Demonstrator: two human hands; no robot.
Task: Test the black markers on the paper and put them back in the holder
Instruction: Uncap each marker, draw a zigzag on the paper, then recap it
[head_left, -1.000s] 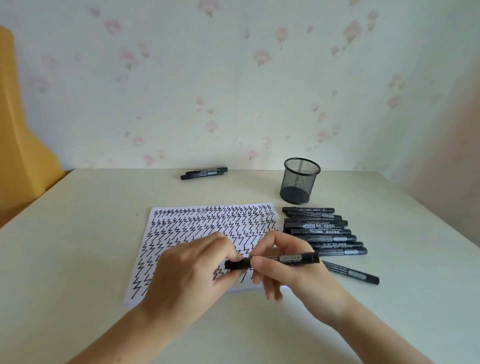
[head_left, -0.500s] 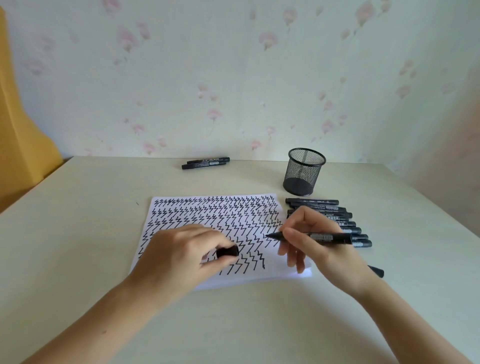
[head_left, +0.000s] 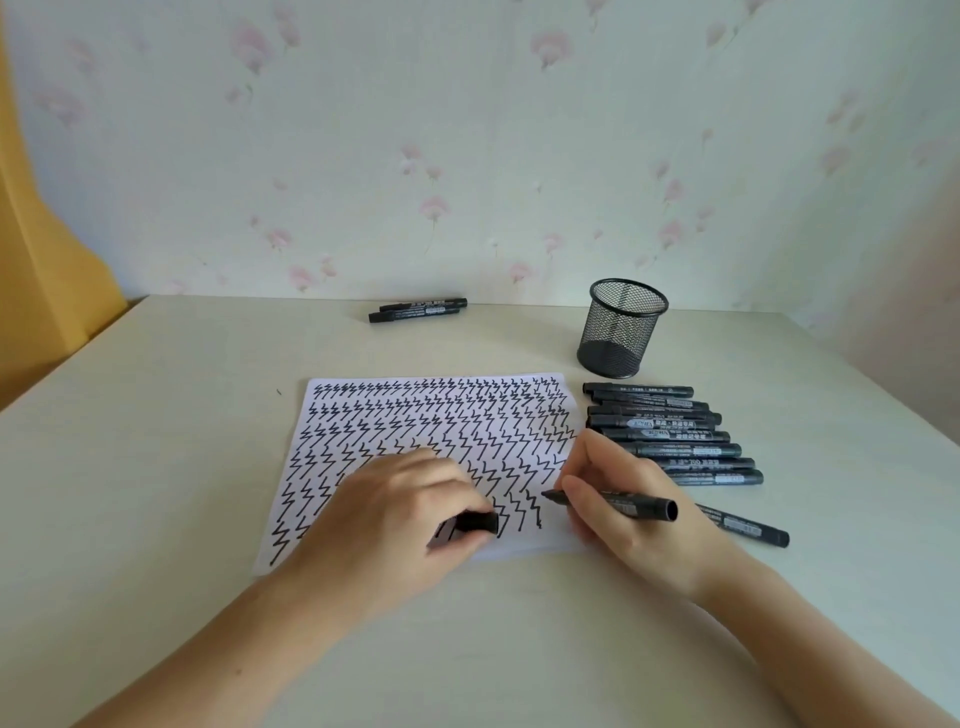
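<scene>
Marker in hand: your right hand (head_left: 628, 499) pinches an uncapped black marker (head_left: 623, 504) between thumb and fingers, curled round the front of the barrel.
Long axis: the marker lies nearly level, tip pointing left toward the paper's near right corner, blunt end pointing right toward the table's right edge.
Tip and paper: the tip sits at or just above the paper (head_left: 363, 415), beside the last zigzag in the bottom row; you cannot tell whether it touches.
Cap: your left hand (head_left: 405, 514) rests on the paper's near edge and grips the cap (head_left: 478, 522) in curled fingers, open end facing right, toward the tip.
Nearer hand: the cap lies left of the tip, near but apart; your left hand is placed to close that gap.
Look of the marker: matte black barrel with a pale printed label.
Holder: the mesh holder (head_left: 621, 327) stands upright past the paper's far right corner and looks empty.
Waiting markers: a row of markers (head_left: 670, 436) lies along the paper's right edge, one stray marker (head_left: 748, 527) nearer you, two markers (head_left: 418, 310) by the table's far edge.
</scene>
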